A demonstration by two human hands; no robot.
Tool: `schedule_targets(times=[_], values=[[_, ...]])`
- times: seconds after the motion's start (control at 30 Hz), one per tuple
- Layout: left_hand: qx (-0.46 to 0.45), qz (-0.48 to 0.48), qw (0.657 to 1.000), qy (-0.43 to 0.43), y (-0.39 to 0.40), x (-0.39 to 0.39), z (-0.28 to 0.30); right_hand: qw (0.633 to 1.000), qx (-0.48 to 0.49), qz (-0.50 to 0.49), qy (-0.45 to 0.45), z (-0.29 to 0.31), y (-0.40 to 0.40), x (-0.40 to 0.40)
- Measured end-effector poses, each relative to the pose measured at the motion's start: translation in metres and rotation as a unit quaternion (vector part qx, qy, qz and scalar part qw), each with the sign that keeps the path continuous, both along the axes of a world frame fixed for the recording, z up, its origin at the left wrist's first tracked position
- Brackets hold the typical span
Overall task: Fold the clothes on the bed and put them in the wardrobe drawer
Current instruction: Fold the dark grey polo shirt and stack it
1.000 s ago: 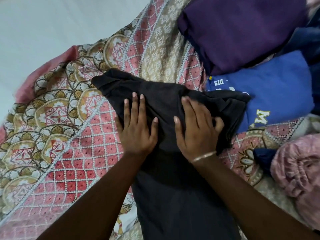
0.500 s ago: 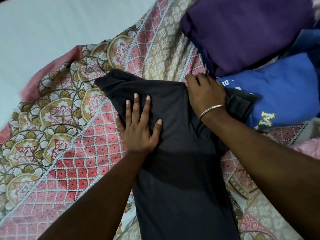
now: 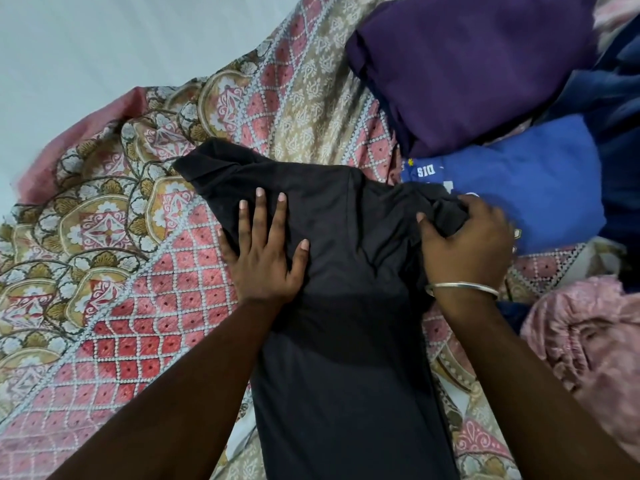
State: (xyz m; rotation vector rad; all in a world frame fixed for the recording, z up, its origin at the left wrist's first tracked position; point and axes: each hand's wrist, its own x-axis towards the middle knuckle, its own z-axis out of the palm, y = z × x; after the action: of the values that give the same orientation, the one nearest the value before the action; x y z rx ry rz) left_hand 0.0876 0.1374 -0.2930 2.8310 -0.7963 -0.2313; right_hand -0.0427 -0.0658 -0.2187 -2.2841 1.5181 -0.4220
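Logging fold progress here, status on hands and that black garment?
Left hand flat on black garment. Right hand grips its bunched right side. Blue shirt beside, touching; nothing blocking.

Plain black cotton garment [image 3: 346, 306], no print. Quilted bedspread [image 3: 121, 271] under it: pink-red diamond grid with white dotted lines, beige-gold floral medallions, tan band with white motifs. Folded plain deep-purple cloth [image 3: 467, 71]. Folded royal-blue T-shirt [image 3: 536, 185] with white lettering, a gold-edged letter showing near its lower edge. Dark navy fabric [image 3: 616, 109] at the right edge. Crumpled dusty-pink textured fabric [image 3: 588, 341]. Thin silver-coloured metal bangle [image 3: 464, 287]. Pale white sheet [image 3: 86, 46].
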Motion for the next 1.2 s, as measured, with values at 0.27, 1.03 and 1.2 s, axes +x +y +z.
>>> schedule_targets(times=[0.27,1.03,1.2], values=[[-0.009,-0.007,1.000,-0.027,0.001,0.000,-0.010,0.988,-0.013,0.092,-0.123,0.029,0.017,0.002],[-0.203,-0.344,0.916,0.044,0.024,-0.025,0.061,0.998,-0.024,0.060,0.022,-0.007,0.169,-0.119],[-0.076,-0.526,0.847,-0.035,-0.012,-0.077,0.057,0.998,0.026,-0.037,0.051,-0.029,0.195,-0.206]])
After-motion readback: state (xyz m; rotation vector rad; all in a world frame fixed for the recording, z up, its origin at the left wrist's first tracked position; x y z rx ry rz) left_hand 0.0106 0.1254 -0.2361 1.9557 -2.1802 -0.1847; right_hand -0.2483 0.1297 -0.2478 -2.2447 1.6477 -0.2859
